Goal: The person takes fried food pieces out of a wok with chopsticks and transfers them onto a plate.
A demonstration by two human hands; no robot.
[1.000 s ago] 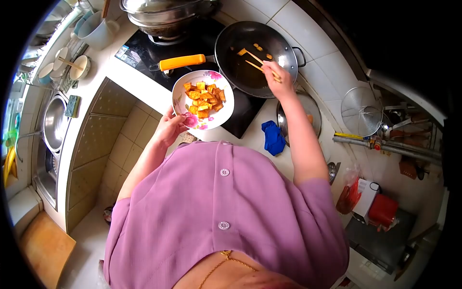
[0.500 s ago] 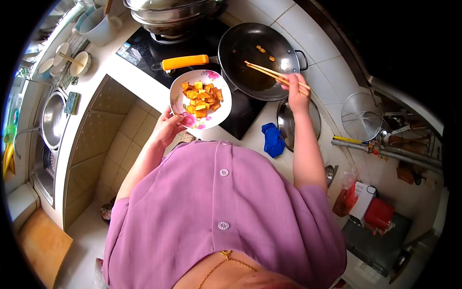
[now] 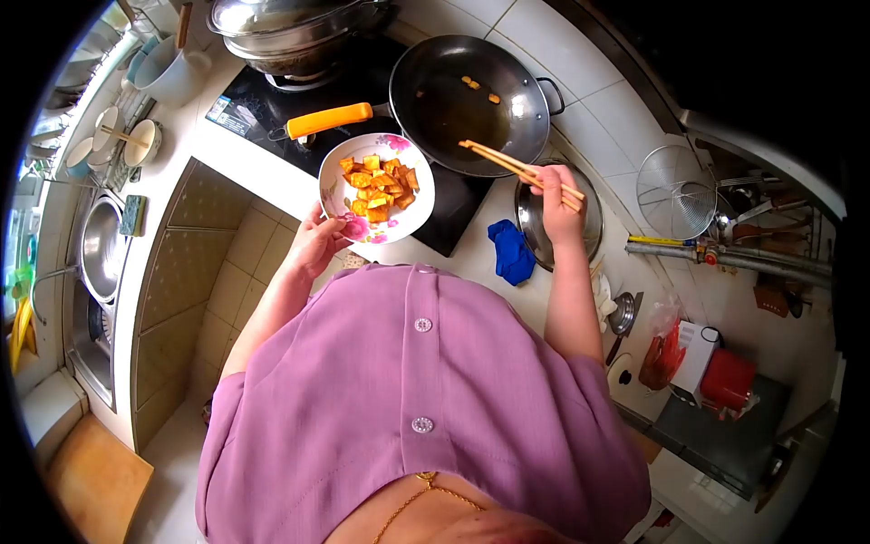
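Observation:
My left hand (image 3: 318, 243) grips the lower left rim of a white plate (image 3: 403, 225) with pink flowers. Browned, fried cube-like pieces (image 3: 379, 187) are heaped on it; they look like tofu, though I cannot be sure. In my right hand (image 3: 557, 201) is a pair of wooden chopsticks (image 3: 504, 160), their tips close together over the near edge of a black wok (image 3: 419, 136). Nothing shows between the tips. A few small browned pieces (image 3: 470, 82) lie in the oil in the wok. The wok's orange handle (image 3: 329, 120) points left, just beyond the plate.
A lidded steel pot (image 3: 299, 41) stands on the far burner of the black stove (image 3: 458, 222). Right of the stove are a blue cloth (image 3: 512, 253) and a steel lid (image 3: 587, 218). Bowls (image 3: 142, 143), a sponge (image 3: 133, 216) and a sink (image 3: 100, 249) are at left.
My right hand and the chopsticks have shifted slightly nearer to me, toward the wok's near rim. The view has turned a little. My left hand still holds the plate.

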